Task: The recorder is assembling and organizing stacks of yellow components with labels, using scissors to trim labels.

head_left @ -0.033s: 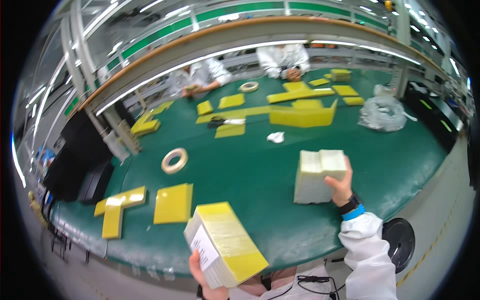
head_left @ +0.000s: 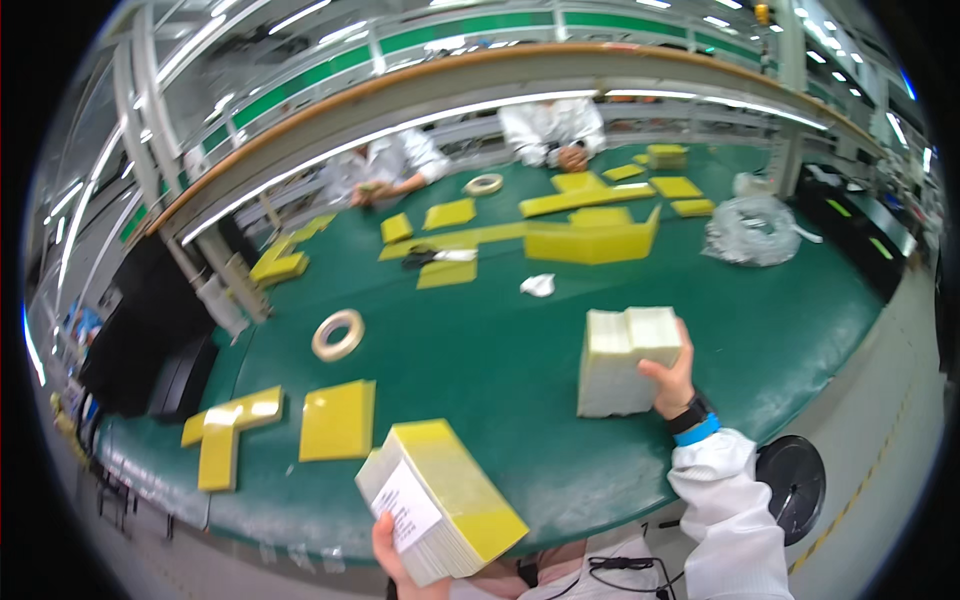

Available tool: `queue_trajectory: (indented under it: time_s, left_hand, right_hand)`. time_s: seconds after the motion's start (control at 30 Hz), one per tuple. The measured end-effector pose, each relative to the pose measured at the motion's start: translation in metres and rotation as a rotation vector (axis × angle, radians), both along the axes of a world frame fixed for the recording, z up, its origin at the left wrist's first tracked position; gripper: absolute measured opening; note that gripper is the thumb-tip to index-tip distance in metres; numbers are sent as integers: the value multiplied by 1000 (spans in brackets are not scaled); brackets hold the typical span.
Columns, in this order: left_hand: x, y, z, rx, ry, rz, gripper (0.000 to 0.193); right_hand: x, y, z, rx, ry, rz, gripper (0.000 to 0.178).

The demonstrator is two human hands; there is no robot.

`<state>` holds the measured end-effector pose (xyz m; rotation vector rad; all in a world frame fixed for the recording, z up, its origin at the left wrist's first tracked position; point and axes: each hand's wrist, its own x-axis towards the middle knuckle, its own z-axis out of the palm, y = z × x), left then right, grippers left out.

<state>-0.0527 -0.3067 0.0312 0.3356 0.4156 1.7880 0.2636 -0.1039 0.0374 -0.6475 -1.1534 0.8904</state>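
Since the earlier frame, the main change is a small shift of the view: the table [head_left: 440,360] and nearly everything on it appear slightly lower and farther left. Against the table, neither hand shows a clear move, and both keep the same holds.

The left hand [head_left: 400,570] grips a large yellow-topped block [head_left: 462,492] at the table's near edge, its thumb on a white label [head_left: 408,508]; the fingers beneath are hidden. The right hand [head_left: 672,382] is closed on a pale stack [head_left: 620,380] on the right side, thumb on the near face; I cannot tell whether the stack rests on the table or is slightly raised.

The surface is dark green and a little glossy. On its left lie a square yellow block [head_left: 338,420], two yellow bars [head_left: 232,416] in a T shape and a tape roll [head_left: 338,335]. Farther back are scissors [head_left: 428,258], a crumpled white scrap [head_left: 538,286], an upright folded yellow sheet [head_left: 590,245] and a clear plastic bundle [head_left: 750,232].

Across the table, two people in white sleeves [head_left: 525,130] sit beneath a long beam [head_left: 480,92] with a light strip. Dark equipment [head_left: 145,320] stands at the left edge, and a round black stool seat [head_left: 792,490] at the lower right, on a grey floor [head_left: 850,470] with a yellow line.
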Motion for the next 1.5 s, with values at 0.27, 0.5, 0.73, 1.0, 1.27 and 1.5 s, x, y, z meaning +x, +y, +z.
queue_trajectory:
  time_s: [0.27,0.5,0.73,1.0,1.27,1.5]
  left_hand:
    - [-2,-5,22,-590,280,48,49]
    - [3,11,35,-371,772,85,44]
    - [-20,10,-2,-297,1023,69,35]
    - [-12,8,-3,-287,854,-38,42]
    - [-7,6,-14,-326,728,-100,43]
    - [5,17,10,-597,610,-111,43]
  right_hand:
    - [17,-66,-33,29,694,499,81]
    - [-7,-98,13,309,845,525,46]
    - [-6,-118,24,250,1079,553,32]
    - [-4,-134,12,-43,1249,102,30]
    - [-7,-126,-6,-127,1330,134,31]
    - [-9,-124,-14,-179,1288,117,29]
